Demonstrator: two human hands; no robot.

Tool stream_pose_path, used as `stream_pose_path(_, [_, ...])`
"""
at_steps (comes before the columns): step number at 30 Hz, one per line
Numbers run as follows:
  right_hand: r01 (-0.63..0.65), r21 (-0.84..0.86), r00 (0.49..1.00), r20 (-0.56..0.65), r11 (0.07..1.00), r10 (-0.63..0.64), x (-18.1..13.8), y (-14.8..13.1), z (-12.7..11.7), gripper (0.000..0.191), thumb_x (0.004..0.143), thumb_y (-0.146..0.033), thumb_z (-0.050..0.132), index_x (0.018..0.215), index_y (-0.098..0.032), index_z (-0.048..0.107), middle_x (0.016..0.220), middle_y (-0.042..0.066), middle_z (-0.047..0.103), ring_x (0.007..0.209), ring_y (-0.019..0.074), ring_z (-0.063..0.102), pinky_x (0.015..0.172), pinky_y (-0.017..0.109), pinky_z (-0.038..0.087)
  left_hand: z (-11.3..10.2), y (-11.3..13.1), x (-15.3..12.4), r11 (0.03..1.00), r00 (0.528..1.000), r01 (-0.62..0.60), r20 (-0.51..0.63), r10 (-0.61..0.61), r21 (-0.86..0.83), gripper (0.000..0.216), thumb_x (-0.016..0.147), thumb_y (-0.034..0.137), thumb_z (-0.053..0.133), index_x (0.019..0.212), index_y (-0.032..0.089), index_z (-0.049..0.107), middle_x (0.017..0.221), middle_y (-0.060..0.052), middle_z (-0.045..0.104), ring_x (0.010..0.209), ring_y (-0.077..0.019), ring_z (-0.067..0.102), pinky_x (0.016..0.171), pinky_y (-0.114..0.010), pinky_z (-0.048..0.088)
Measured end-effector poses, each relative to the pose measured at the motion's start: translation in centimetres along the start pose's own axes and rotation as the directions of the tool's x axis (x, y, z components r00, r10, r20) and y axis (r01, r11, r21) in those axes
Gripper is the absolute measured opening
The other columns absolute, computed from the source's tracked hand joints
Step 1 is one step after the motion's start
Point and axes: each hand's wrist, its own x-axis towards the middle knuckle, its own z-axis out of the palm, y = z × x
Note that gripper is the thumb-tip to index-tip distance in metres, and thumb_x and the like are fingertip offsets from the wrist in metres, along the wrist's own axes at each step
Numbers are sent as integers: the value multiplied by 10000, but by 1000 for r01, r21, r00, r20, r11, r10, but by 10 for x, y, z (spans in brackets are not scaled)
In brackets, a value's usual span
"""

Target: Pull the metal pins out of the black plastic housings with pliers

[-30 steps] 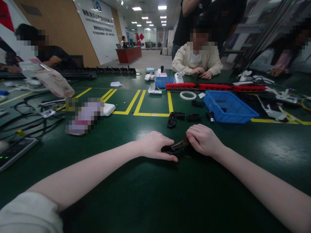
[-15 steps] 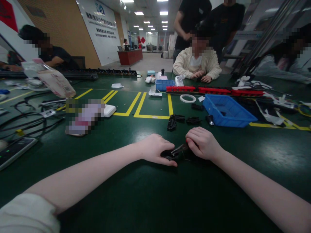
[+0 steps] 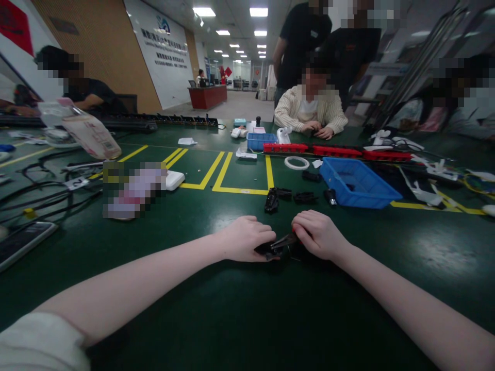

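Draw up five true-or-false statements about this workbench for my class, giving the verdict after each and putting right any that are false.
1. The right hand grips a pliers-like tool that points toward the left hand. True.
2. The left hand holds nothing. False: it holds a black part between thumb and fingers.
3. In the picture, the white ring lies to the left of the larger blue bin. True.
4. The larger blue bin stands nearer the wearer than both hands. False: it stands farther away, beyond the hands.
5. Yellow lines mark the green tabletop. True.
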Motion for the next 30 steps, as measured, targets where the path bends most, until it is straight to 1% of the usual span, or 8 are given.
stream_pose_path(4, [-16, -11, 1000, -2, 1000, 16, -1, 1, 1, 301, 927, -242, 344, 682, -180, 507, 624, 1, 550, 581, 112, 473, 587, 271, 374, -1, 0, 0, 1000, 1000, 19, -7, -19, -13, 311, 825, 472, 573, 756, 169, 567, 715, 14, 611, 560, -112, 490, 564, -254, 306])
stream_pose_path(8, [-32, -37, 999, -18, 999, 32, -2, 3, 2, 254, 923, -272, 423, 709, -169, 512, 653, -31, 526, 596, 99, 477, 601, 266, 397, -4, -1, 0, 998, 999, 34, 6, -34, -50, 399, 803, 563, 565, 743, 169, 543, 681, 30, 586, 532, -105, 473, 559, -244, 316])
stream_pose_path(11, [-34, -55, 999, -32, 998, 33, -3, 4, 3, 248, 917, -303, 459, 717, -166, 515, 661, -41, 515, 597, 92, 474, 604, 262, 407, -6, -1, -1, 996, 999, 43, 21, -42, -74, 416, 809, 581, 546, 754, 169, 539, 675, 33, 578, 529, -107, 472, 565, -242, 330])
stream_pose_path(16, [-23, -81, 999, -50, 996, 19, -3, 5, 3, 261, 921, -269, 413, 698, -174, 509, 648, -25, 526, 596, 106, 464, 605, 272, 386, -6, -1, 1, 994, 998, 59, 43, -55, -97, 411, 856, 557, 500, 736, 165, 530, 653, 26, 579, 521, -109, 481, 575, -241, 343])
stream_pose_path(19, [-23, -102, 998, -69, 995, 16, -2, 4, 2, 289, 920, -240, 364, 682, -177, 516, 639, 16, 557, 598, 128, 463, 602, 293, 361, -6, -2, 2, 992, 996, 68, 65, -61, -110, 438, 873, 558, 479, 684, 164, 511, 592, 31, 551, 495, -105, 472, 544, -231, 332])
stream_pose_path(22, [-22, -117, 996, -85, 993, 12, -2, 4, 2, 295, 915, -236, 359, 678, -175, 525, 640, 38, 574, 600, 141, 465, 603, 307, 346, -6, -3, 2, 990, 995, 72, 80, -63, -119, 452, 882, 567, 464, 673, 167, 504, 578, 35, 537, 487, -102, 465, 517, -223, 317])
stream_pose_path(30, [16, -111, 996, -87, 994, -26, -2, 5, 2, 275, 908, -229, 370, 686, -177, 522, 643, 34, 572, 597, 139, 466, 603, 302, 341, -6, 0, 2, 991, 993, 105, 72, -99, -85, 434, 829, 589, 541, 716, 172, 508, 640, 39, 573, 511, -111, 475, 579, -248, 337])
